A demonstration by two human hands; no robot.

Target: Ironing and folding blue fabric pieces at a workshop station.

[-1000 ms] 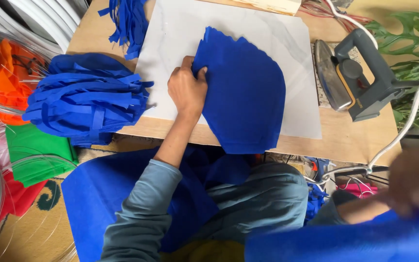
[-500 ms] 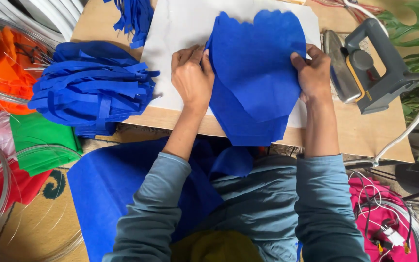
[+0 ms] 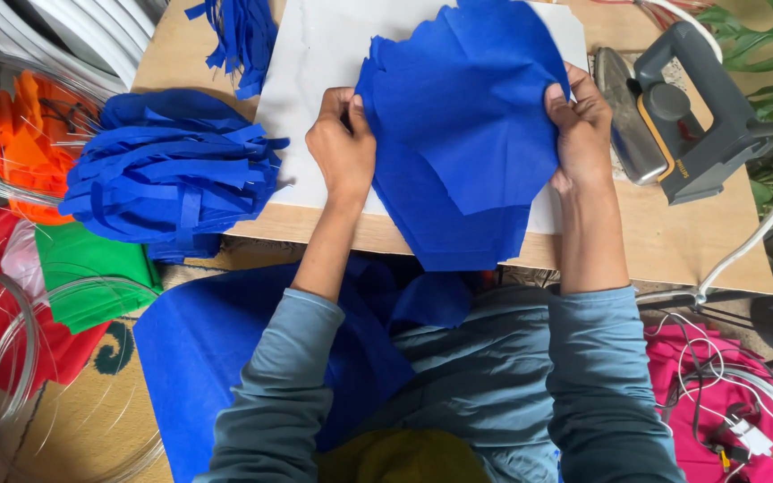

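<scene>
Blue fabric stack (image 3: 462, 134) sits on white sheet (image 3: 315, 80) laid over wooden board (image 3: 655, 241); lower tip hangs past board's near edge toward the lap. Stack is several cut layers, scalloped top edge.

Left hand (image 3: 342, 152) pinches stack's left edge, fingers curled closed on the cloth. Right hand (image 3: 579, 130) grips right edge, thumb on top, fingers wrapped under. Both closed on the same stack, which is held between them.

Around it:
- Iron (image 3: 673, 116), grey with orange trim, on its side on board just right of right hand, soleplate facing the hand. Not touching.
- Blue strip pile (image 3: 172, 179) on board's left end, well left of left hand.
- More blue strips (image 3: 243, 31) at board's far edge.
- Orange fabric (image 3: 29, 134) far left, off the board.
- Green fabric (image 3: 91, 277) and red fabric (image 3: 2, 304) on the floor at left.
- Large blue sheet (image 3: 216, 349) across the lap, under left arm.
- Pink cloth (image 3: 717, 385) with white cable at lower right.
</scene>
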